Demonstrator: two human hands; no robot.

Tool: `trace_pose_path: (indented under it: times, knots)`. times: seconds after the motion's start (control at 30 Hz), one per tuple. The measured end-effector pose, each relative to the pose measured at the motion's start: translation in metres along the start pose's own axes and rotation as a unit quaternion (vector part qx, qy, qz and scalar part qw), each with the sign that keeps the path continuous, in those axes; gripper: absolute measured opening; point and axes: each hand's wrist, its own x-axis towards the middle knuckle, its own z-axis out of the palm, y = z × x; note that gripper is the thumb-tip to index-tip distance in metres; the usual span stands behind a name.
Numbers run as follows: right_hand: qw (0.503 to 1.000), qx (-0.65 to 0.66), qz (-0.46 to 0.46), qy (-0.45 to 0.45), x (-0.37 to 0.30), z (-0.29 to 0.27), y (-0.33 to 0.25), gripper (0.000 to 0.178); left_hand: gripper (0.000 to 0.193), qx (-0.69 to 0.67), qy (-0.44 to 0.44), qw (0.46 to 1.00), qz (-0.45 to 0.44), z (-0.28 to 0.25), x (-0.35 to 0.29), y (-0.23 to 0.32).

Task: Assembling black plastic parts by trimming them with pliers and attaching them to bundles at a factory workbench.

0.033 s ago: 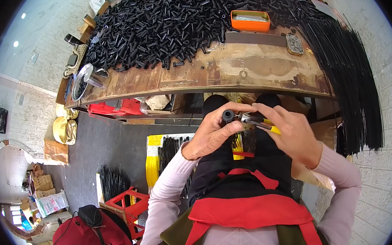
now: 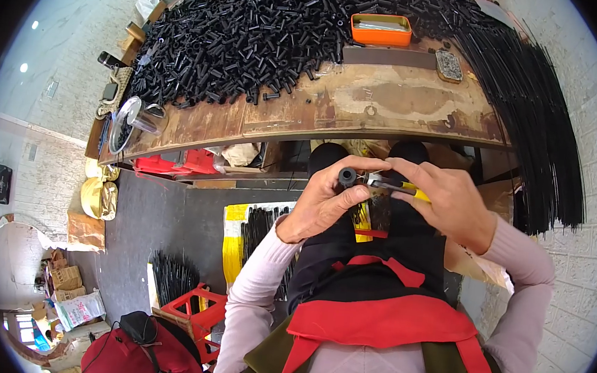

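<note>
My left hand is closed around a black plastic tube, whose hollow round end faces up at me. In my right hand is a pair of pliers with yellow-and-dark handles. Their metal jaws sit right beside the tube, close to my left thumb and forefinger. A thin light strand shows between the jaws and my fingertips; whether the jaws grip it is too small to tell. Both hands are over my lap, just off the table's near edge.
A large heap of short black tubes covers much of the wooden table. Long black rods hang over its right end. An orange tin and a small grey box stand behind. A red crate is on the floor at left.
My right hand has turned slightly with the pliers, and its wrist and forearm have shifted a little to the right. The left hand and the tube have barely moved.
</note>
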Motion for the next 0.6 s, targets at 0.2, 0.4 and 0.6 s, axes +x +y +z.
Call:
trace_pose_path:
  times: [0.2,0.4,0.6]
  knots:
    - [0.617,0.570,0.262,-0.475,-0.002,-0.030,-0.001,0.045,0.061,0.030,-0.105,0.994,-0.018,0.003,-0.010,0.003]
    - [0.996,0.082,-0.012,-0.017,-0.031,-0.017,-0.004,0.054,0.056,0.030,-0.040,0.999,-0.005,0.013,0.002,0.005]
    - [0.902,0.286,0.210,-0.248,-0.006,-0.045,-0.006,0.043,0.044,0.027,-0.040,0.998,-0.033,-0.001,0.010,0.002]
